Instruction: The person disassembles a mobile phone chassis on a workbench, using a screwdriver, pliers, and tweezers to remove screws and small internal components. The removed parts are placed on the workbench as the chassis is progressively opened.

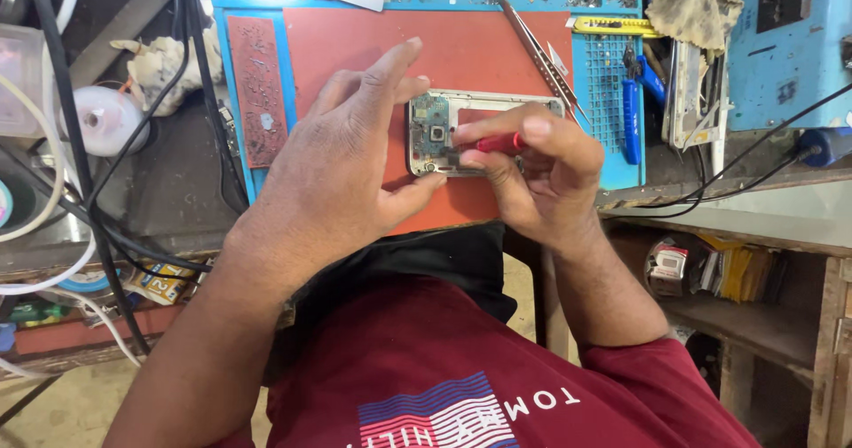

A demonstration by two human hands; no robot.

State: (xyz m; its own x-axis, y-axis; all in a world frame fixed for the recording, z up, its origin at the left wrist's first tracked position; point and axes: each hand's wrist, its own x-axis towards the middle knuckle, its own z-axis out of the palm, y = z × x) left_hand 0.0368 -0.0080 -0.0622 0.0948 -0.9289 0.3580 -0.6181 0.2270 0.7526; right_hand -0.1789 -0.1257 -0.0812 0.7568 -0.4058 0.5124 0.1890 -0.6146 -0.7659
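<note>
We log an opened phone frame (pixel 444 133) lying flat on the red work mat (pixel 461 49), near the mat's middle, its circuit board and small camera module facing up at the left end. Our left hand (pixel 342 173) rests over the frame's left side — fingers spread and loosely extended, thumb pressed along the frame's lower left corner, steadying it rather than closing round it. Our right hand (pixel 541 177) is curled shut on a red-handled screwdriver (pixel 497 143), pinched between thumb and forefinger, the handle lying nearly level and its tip pointing left onto the board; the tip itself is too small for us to make out. A pair of metal tweezers (pixel 532 44) lies diagonally on the mat just above and right of the frame, apart from both hands. The red mat sits on a blue repair mat (pixel 612 84), whose right-hand strip carries a grid of small wells and a blue-handled tool (pixel 630 120); a yellow utility knife (pixel 612 27) lies at its upper right. Left of the red mat we note a narrow brown strip (pixel 257 89), worn and speckled. Further left — black cables (pixel 80 146) and a white round object (pixel 106 120) on the dark bench. At far right, a crumpled rag (pixel 697 4) beside a blue box-shaped unit (pixel 785 40).
</note>
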